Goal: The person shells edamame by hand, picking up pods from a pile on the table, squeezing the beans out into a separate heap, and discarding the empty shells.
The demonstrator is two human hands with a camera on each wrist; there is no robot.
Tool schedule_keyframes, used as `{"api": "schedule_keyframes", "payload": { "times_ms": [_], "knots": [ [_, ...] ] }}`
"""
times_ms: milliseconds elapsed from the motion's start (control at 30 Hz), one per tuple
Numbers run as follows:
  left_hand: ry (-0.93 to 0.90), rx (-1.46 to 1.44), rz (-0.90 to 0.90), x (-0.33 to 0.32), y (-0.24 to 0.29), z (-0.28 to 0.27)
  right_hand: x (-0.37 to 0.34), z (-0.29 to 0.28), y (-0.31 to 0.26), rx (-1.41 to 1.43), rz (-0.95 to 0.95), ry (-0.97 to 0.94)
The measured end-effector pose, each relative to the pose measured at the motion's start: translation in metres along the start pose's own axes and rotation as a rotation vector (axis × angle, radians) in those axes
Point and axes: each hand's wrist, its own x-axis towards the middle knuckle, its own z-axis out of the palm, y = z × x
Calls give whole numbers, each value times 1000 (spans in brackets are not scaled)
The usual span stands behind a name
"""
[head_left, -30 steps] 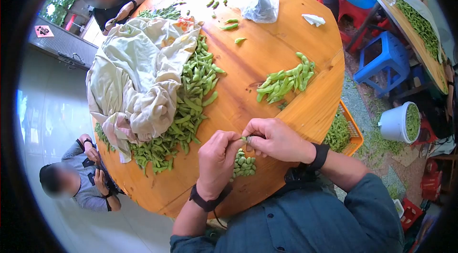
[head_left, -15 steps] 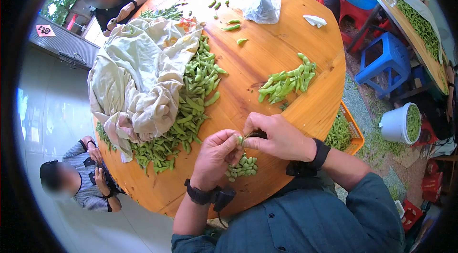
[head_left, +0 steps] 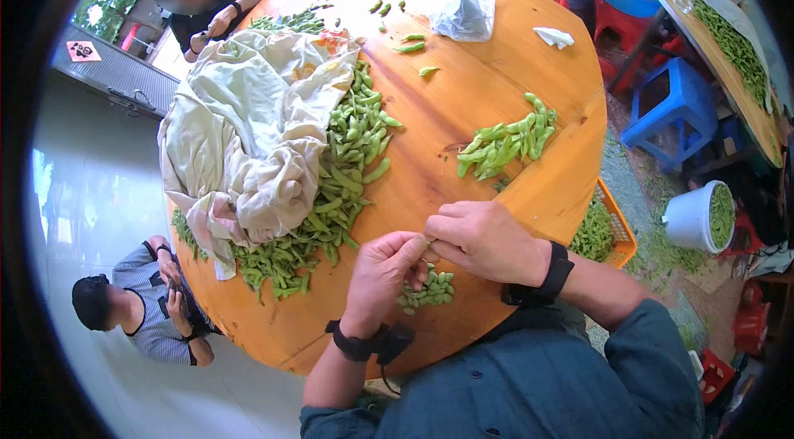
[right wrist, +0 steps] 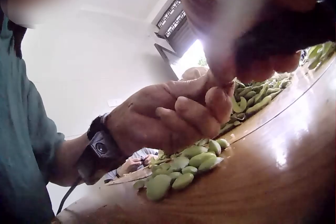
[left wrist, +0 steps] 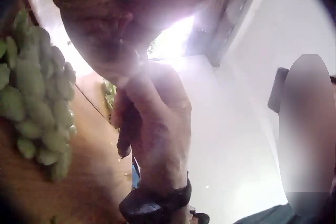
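Over the near part of the round wooden table [head_left: 331, 331], my left hand [head_left: 385, 273] and right hand [head_left: 488, 236] meet at the fingertips. Thumb and forefinger of each pinch a small green bean pod, which the fingers mostly hide. In the right wrist view the left hand [right wrist: 163, 116] has its other fingers curled in. Just below the hands lies a small pile of shelled green beans [head_left: 432, 290], seen close in the left wrist view as plump pale beans [left wrist: 42, 108]. Beyond the right hand is a bunch of unshelled pods [head_left: 509, 141].
A large heap of pods [head_left: 343, 182] lies at the left, partly under a pale cloth [head_left: 248, 124]. A plastic bag [head_left: 463, 17] and crumpled tissue [head_left: 554, 37] sit farther back. Beside the table stand an orange crate [head_left: 616, 224], a white bucket [head_left: 691, 220] and a blue stool [head_left: 674, 108]. Two people sit at the left.
The right fingers have closed in over the left fingertips, and the green bean seen there earlier is now mostly covered. The whole view has shifted slightly.
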Motion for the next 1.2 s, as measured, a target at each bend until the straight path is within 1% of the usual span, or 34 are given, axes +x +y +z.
{"api": "schedule_keyframes", "payload": {
  "times_ms": [67,100,167,200,267,300,333,400,433,467,567,600,633,667,700,733,767,800,867,900,967,1000,1067,1100,1200],
  "knots": [
    [11,81,33,-2,2,1,0,-1,0,-71,24,-66],
    [17,84,37,0,-1,1,0,-1,1,-68,17,-64],
    [151,309,152,4,-10,-2,0,-1,3,-109,75,-57],
    [155,312,153,5,-13,-3,0,-2,6,-106,71,-55],
    [273,844,572,5,-15,-3,2,-6,16,-277,183,59],
    [253,942,612,3,-17,-3,2,-12,19,-311,251,57],
    [258,944,613,0,-18,-4,3,-15,20,-309,246,57],
    [70,952,644,-6,-18,-4,5,-20,21,-421,236,255],
    [34,924,551,-11,-13,-2,5,-24,20,-430,250,250],
    [36,926,549,-10,-12,-5,5,-26,18,-428,249,250],
    [393,1025,689,1,-6,-24,4,-28,17,-410,209,297],
    [393,1027,690,7,-5,-35,2,-26,17,-408,162,241],
    [488,1163,623,12,-4,-47,-1,-23,16,-407,114,186],
    [583,1297,551,14,-3,-52,-4,-20,12,-407,113,188],
    [583,1298,554,15,0,-51,-8,-15,6,-384,207,34],
    [577,1322,486,14,3,-49,-13,-10,1,-359,301,-120],
    [570,1344,416,14,5,-49,-17,-6,-4,-401,284,-112],
    [568,1343,413,14,4,-49,-19,-4,-6,-400,286,-114],
    [667,1339,500,17,-2,-51,-26,-4,-7,-350,278,39],
    [640,1327,498,17,-4,-52,-31,-14,-10,-363,302,32],
    [633,1380,575,17,-6,-57,-39,-45,-21,-227,375,35],
    [617,1359,582,20,-6,-56,-47,-55,-21,-249,390,29],
    [629,1349,528,20,-4,-55,-62,-69,-23,-176,395,-287],
    [576,1298,483,20,0,-53,-69,-65,-21,-214,332,-309],
    [540,1281,479,17,3,-45,-73,-39,-21,-290,290,-304]
  ]
}}
